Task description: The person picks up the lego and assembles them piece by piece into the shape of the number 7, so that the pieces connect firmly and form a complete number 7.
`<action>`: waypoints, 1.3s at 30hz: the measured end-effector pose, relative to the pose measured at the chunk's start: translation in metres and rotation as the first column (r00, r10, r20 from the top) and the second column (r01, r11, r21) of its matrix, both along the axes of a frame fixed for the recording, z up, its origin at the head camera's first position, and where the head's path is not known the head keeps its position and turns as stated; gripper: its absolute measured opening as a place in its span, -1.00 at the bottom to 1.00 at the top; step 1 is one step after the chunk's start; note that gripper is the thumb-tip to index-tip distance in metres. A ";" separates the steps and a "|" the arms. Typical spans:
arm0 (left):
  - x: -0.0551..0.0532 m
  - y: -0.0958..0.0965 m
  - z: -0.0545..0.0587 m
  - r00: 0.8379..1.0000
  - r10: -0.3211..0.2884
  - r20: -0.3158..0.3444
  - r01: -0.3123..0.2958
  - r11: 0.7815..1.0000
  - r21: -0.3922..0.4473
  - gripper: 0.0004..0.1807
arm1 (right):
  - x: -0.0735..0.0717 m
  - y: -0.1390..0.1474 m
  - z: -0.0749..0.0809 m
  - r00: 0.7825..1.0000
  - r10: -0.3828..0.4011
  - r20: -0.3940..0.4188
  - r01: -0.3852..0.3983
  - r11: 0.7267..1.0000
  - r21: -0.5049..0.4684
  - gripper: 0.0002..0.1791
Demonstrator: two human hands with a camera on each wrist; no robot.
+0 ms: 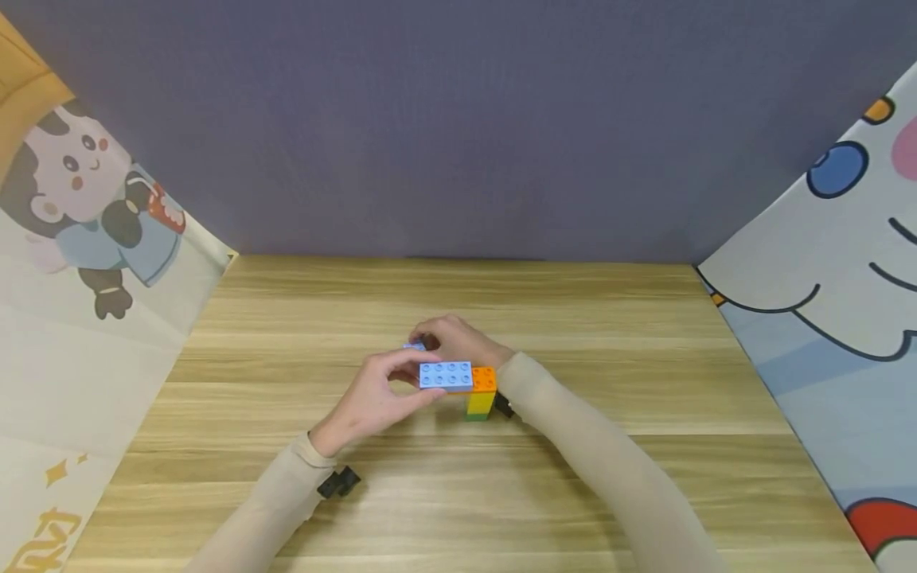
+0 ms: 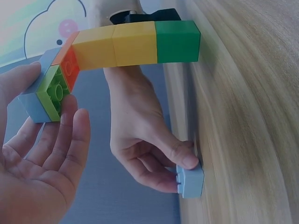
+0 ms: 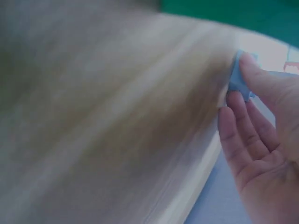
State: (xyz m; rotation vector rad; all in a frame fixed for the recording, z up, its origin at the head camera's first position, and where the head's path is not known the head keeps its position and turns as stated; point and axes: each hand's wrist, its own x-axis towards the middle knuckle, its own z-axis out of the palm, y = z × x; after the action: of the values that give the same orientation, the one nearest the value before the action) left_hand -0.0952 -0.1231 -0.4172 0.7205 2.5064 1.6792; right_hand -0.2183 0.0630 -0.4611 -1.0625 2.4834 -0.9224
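Note:
My left hand (image 1: 368, 398) grips a long light-blue brick (image 1: 446, 376) between thumb and fingers. That brick sits on top of a stack, overhanging to the left of an orange brick (image 1: 484, 379). Under the overhang, a lime-green brick (image 2: 52, 91) shows in the left wrist view, beside the orange one. Two yellow bricks (image 2: 114, 46) and a green brick (image 2: 177, 42) form the upright column below, standing on the table. Behind the stack my right hand (image 1: 458, 341) pinches a second light-blue brick (image 2: 191, 182) low at the tabletop. In the head view, fingers mostly cover this brick.
The wood-grain table (image 1: 609, 318) reaches back to a dark grey-blue wall panel (image 1: 458, 143). Printed panels with cartoon figures stand along the left and right sides. A black wrist mount (image 1: 339, 482) sits at the left sleeve, and another (image 1: 505, 406) is close beside the column.

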 end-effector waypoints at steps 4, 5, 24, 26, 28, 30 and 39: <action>0.000 -0.001 -0.001 1.000 -0.004 -0.006 0.004 1.000 0.005 -0.60 | 0.000 0.005 0.000 1.000 -0.009 -0.028 0.008 1.000 -0.027 -0.66; 0.000 -0.001 -0.001 1.000 -0.005 -0.008 0.005 1.000 0.005 -0.60 | 0.000 0.007 0.000 0.999 -0.012 -0.036 0.011 0.999 -0.035 -0.65; 0.004 0.001 0.003 1.000 0.004 0.014 -0.004 1.000 -0.003 -0.61 | 0.016 0.048 0.002 0.988 -0.145 0.054 0.152 0.977 -0.151 -0.62; 0.003 0.000 0.003 1.000 0.005 0.010 -0.005 1.000 -0.007 -0.62 | 0.016 0.051 0.001 0.986 -0.156 0.049 0.162 0.975 -0.153 -0.60; 0.003 0.000 0.002 1.000 0.004 0.002 -0.004 1.000 -0.010 -0.62 | 0.015 0.052 -0.001 0.985 -0.167 0.048 0.173 0.973 -0.151 -0.59; 0.002 -0.001 0.001 1.000 0.007 -0.006 -0.007 1.000 -0.010 -0.62 | 0.016 0.054 -0.001 0.983 -0.177 0.043 0.182 0.972 -0.148 -0.59; 0.004 0.001 0.001 1.000 0.000 -0.001 0.000 1.000 0.002 -0.61 | 0.026 0.066 -0.003 0.976 -0.210 0.058 0.216 0.965 -0.151 -0.63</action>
State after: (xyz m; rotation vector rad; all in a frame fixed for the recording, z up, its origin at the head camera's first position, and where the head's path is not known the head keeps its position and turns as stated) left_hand -0.0911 -0.1224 -0.4164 0.7213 2.5060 1.6826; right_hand -0.1927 0.1295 -0.4637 -0.8212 2.5621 -1.2075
